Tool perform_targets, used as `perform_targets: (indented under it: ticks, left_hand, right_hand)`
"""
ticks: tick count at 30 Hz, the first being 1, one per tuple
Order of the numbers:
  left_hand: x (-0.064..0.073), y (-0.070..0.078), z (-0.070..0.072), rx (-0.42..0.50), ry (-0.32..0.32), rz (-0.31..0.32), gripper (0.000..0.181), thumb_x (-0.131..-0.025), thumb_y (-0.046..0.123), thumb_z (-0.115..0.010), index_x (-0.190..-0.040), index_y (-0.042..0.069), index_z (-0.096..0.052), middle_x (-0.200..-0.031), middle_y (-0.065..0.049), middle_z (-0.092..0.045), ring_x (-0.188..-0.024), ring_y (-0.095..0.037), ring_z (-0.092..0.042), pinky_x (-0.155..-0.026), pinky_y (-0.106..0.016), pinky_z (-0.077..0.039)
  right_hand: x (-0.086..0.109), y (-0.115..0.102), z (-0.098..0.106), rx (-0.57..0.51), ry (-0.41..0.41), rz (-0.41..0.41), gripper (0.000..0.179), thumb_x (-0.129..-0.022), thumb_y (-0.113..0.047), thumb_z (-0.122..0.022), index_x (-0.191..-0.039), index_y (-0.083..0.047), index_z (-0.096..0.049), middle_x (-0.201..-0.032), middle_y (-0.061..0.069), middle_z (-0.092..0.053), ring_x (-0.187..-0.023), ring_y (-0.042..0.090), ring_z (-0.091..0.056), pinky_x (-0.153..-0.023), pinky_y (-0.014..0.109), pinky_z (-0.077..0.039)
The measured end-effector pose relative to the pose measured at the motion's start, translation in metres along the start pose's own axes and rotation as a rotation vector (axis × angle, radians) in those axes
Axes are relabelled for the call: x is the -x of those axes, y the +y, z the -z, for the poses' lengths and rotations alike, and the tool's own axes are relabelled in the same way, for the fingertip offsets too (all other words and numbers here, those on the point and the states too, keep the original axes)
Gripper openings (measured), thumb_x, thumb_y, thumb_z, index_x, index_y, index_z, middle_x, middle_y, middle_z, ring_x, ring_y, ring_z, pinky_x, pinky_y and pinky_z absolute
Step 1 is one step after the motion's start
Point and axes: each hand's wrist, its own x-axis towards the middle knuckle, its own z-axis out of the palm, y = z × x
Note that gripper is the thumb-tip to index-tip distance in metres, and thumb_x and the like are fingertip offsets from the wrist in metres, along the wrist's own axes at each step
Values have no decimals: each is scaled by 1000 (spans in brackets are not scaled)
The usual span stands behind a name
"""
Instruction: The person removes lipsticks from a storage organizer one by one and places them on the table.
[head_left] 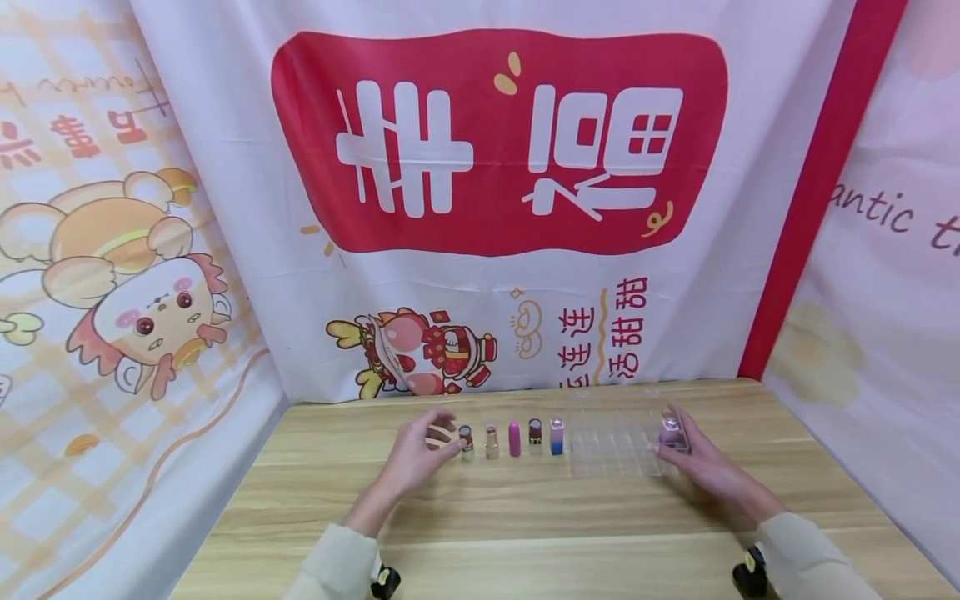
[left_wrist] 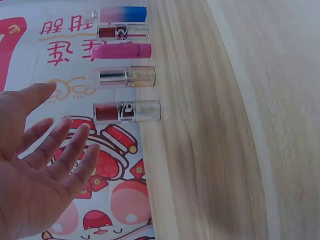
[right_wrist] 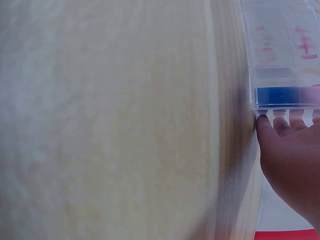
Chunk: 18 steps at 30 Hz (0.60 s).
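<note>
My left hand (head_left: 420, 450) is beside the leftmost lipstick (head_left: 467, 443), fingers spread and relaxed. In the left wrist view that clear-cased lipstick (left_wrist: 127, 111) stands apart from the fingertips. To its right stand a gold-and-clear lipstick (head_left: 492, 441), a pink one (head_left: 514, 439), another dark one with a clear case (head_left: 535, 437) and a pink-and-blue one (head_left: 557, 437). My right hand (head_left: 697, 454) grips the right end of a transparent divided organizer (head_left: 611, 446), thumb at the front, fingers behind. Inside its end compartment is another pink-and-blue lipstick (right_wrist: 280, 95).
The wooden table (head_left: 510, 525) carries the lipstick row and organizer near its back edge. Behind it hangs a white cloth with a red printed panel (head_left: 495, 142). Printed cloths also hang at the left (head_left: 97, 350) and right (head_left: 862, 333).
</note>
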Motion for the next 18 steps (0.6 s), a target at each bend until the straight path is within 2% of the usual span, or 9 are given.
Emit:
perform_targets:
  ticks: [6,12,15,18]
  left_hand:
    - [-1,9,-11,14,-64,-60,34,-90,16,-79,-120,7,-66,-110,-13,-70,-97,-23,-69,-84,-31,-60]
    - [-4,28,-26,22,-108,-100,32,-91,17,-79,-119,8,-67,-110,-14,-70,-95,-23,-69,-83,-32,-61]
    - [-7,38,-34,36,-124,-117,30,-91,14,-78,-118,8,-67,-109,-13,-70,-95,-22,-69,-83,-34,-61]
    - [-10,45,-43,38,-140,-134,29,-91,14,-78,-118,8,-68,-107,-7,-70,-95,-20,-69,-84,-33,-61]
  right_hand:
    - [2,-1,2,-3,-9,-8,103,-100,-45,-64,-163,-21,13,-167,30,-2,-150,56,-1,-114,78,-3]
    - [2,0,3,-27,-3,-29,107,-97,-50,-66,-164,-22,12,-167,28,-3,-151,54,-4,-114,77,-4]
    - [1,1,3,-29,-7,-6,104,-98,-47,-66,-164,-20,11,-166,30,-6,-150,55,-6,-115,77,-4]
    - [0,1,2,-9,1,12,102,-99,-45,-65,-164,-20,10,-166,29,-7,-151,55,-5,-115,76,-4]
